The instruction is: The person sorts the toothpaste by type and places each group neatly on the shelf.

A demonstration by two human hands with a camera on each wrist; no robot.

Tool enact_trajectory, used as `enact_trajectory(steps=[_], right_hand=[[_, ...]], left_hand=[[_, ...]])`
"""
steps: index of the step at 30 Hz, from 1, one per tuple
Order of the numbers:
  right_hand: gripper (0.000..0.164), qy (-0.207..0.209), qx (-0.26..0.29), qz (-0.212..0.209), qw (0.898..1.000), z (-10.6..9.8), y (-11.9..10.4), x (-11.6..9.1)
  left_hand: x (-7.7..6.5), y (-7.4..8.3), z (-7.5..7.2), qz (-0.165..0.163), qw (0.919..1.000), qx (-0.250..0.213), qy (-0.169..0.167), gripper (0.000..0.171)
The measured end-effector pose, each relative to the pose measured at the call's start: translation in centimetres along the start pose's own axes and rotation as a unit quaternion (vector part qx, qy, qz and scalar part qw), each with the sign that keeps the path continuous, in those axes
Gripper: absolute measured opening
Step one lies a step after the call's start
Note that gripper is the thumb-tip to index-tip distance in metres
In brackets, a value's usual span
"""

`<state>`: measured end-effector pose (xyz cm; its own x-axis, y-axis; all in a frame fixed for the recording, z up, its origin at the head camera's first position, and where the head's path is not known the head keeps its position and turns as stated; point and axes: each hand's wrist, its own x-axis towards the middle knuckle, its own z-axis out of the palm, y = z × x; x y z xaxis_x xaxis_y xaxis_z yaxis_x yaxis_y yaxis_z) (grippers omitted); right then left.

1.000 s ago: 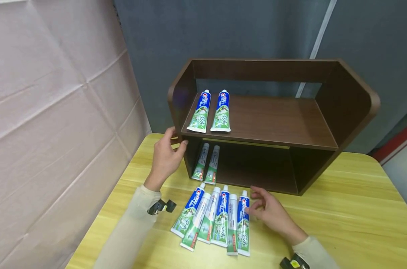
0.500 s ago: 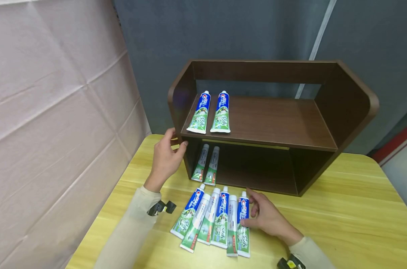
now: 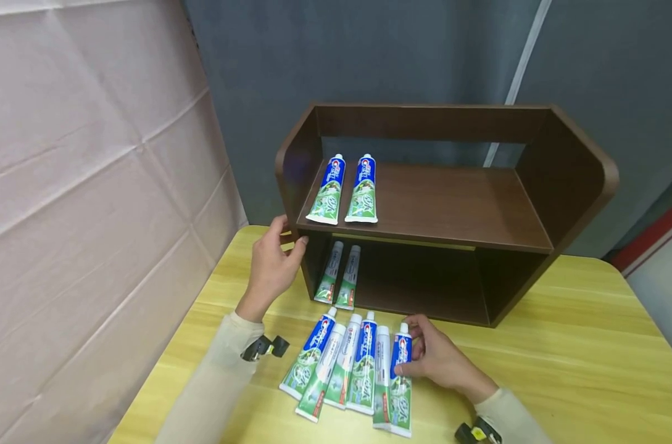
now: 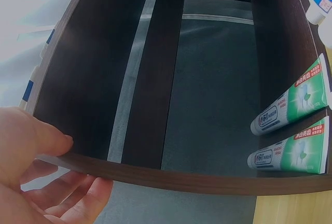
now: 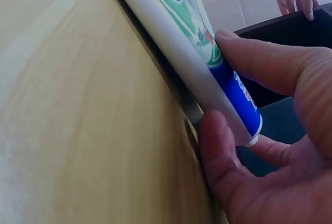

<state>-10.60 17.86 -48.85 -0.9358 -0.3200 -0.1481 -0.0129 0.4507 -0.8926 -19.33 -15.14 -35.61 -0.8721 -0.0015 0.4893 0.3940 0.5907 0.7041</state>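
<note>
My left hand [image 3: 274, 262] grips the left side panel of a dark brown two-tier shelf [image 3: 452, 237], the thumb inside and the fingers outside, as the left wrist view shows. With thumb and fingers, my right hand [image 3: 443, 357] pinches the upper part of a blue-and-green toothpaste tube [image 3: 400, 404], the rightmost of a row on the table. In the right wrist view that tube [image 5: 179, 32] is slightly raised off the wood. Beside it lie a silver-and-green tube [image 3: 382, 376], another blue-and-green tube [image 3: 363, 364] and several more, cap ends toward the shelf.
Two blue-and-green tubes [image 3: 327, 191] lie at the left of the upper tier. Two silver-and-green tubes [image 3: 329, 274] lie at the left of the lower tier. The yellow wood table [image 3: 580, 345] extends to the right. A pale cloth wall [image 3: 91, 216] stands on the left.
My right hand has closed its thumb and fingers on the rightmost blue-and-green tube, whose lower end has shifted slightly left against its neighbour. The left hand keeps its grip on the shelf.
</note>
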Motion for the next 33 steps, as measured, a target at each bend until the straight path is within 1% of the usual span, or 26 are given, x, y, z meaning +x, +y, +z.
enact_trajectory(steps=[4, 9, 11, 13, 17, 19, 21, 24, 28, 33], right_hand=[[0.090, -0.013, -0.003, 0.002, 1.000, 0.0, -0.2, -0.4], [0.087, -0.031, 0.041, 0.000, 0.999, 0.2, -0.6, -1.3], [0.090, -0.043, 0.068, 0.001, 0.997, 0.3, -0.7, -1.6], [0.098, -0.053, 0.083, 0.002, 0.995, 0.4, -0.6, -1.9], [0.115, -0.063, 0.083, -0.010, 0.995, 0.6, -0.3, -2.2], [0.119, -0.058, 0.081, -0.019, 0.995, 0.7, -0.1, -2.4], [0.119, -0.056, 0.097, -0.027, 0.993, 0.7, 0.0, -2.5], [0.115, -0.052, 0.130, -0.014, 0.990, 0.8, 0.0, -2.7], [0.108, -0.037, 0.147, 0.005, 0.989, 1.1, -0.1, -3.0], [0.100, -0.025, 0.169, 0.008, 0.985, 1.4, -0.2, -3.2]], left_hand=[[-0.1, -0.1, 0.0, -0.003, 1.0000, 0.001, -0.003, 0.043], [-0.2, -0.1, 0.1, -0.005, 1.0000, 0.001, -0.008, 0.043], [-0.2, -0.1, 0.1, -0.005, 1.0000, 0.001, -0.008, 0.043], [-0.1, -0.1, 0.1, -0.003, 1.0000, 0.001, -0.009, 0.043], [0.0, 0.0, 0.1, 0.001, 0.9999, 0.002, -0.011, 0.044], [0.1, 0.0, 0.1, 0.003, 0.9999, 0.001, -0.012, 0.043], [0.1, 0.1, 0.0, 0.003, 0.9999, 0.001, -0.011, 0.043], [0.1, 0.1, 0.0, 0.005, 0.9999, 0.002, -0.010, 0.043], [0.1, 0.0, 0.0, 0.008, 0.9999, 0.003, -0.009, 0.043], [0.1, -0.1, -0.1, 0.007, 0.9999, 0.003, -0.008, 0.043]])
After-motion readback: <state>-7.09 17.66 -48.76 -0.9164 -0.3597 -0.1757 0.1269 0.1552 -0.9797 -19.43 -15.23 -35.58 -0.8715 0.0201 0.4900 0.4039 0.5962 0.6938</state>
